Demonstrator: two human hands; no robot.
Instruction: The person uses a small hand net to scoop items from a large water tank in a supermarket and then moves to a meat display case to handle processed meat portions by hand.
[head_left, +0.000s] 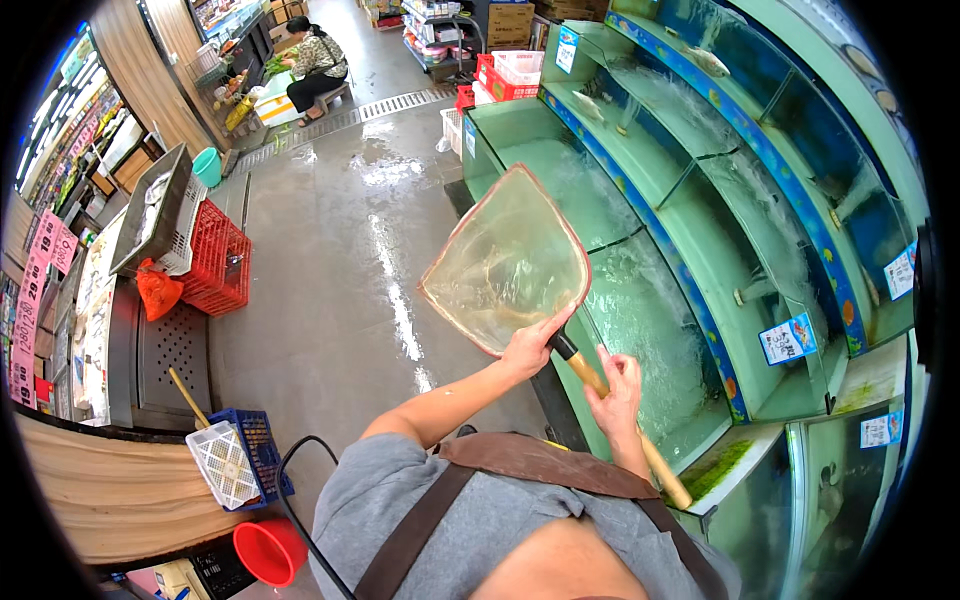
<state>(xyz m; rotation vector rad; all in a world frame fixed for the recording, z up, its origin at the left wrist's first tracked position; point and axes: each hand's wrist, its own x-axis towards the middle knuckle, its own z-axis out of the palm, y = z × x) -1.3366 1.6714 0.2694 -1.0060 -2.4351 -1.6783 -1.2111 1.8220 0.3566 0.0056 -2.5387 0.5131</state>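
A fishing hand net (510, 255) with a red-edged frame and pale fine mesh is held over the floor beside the lowest glass fish tank (645, 330). My left hand (534, 343) is at the rim of the net, near the black collar where the handle joins. The wooden handle (664, 469) runs down to the right, past my right hand (616, 390), which is bent beside it near the collar; whether its fingers grip the wood I cannot tell. The mesh looks wet, and I cannot make out a fish in it.
Tiered glass tanks (675, 187) of bubbling water rise on the right. On the left stand red crates (217, 259), a metal tray of fish (154, 202), a blue crate (259, 450) and a red bucket (271, 553). A person (319, 64) sits far back beside a floor drain (397, 105).
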